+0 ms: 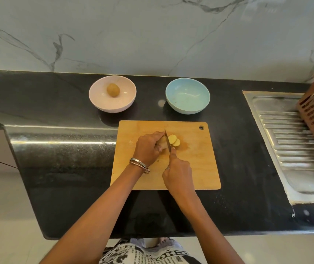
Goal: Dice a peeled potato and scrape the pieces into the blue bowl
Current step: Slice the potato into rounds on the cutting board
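The peeled potato point(163, 143) lies on the wooden cutting board point(196, 168), pinned under the left hand point(148, 149). The right hand point(178, 173) is wrapped round the knife handle, with the knife point(168, 140) blade set into the potato. Two round slices point(173, 140) lie just right of the blade.

Risks observed:
- The left fingers point(157, 134) sit directly beside the blade; a slip on the wet, rounded potato could bring the edge onto them.
- The remaining piece is short, so grip may fail and it could roll.
- Only slices exist as yet; dicing is not begun.
- The blue bowl point(187, 95) stands on the tabletop point(57, 103) apart from the board, so scraped pieces could fall short.
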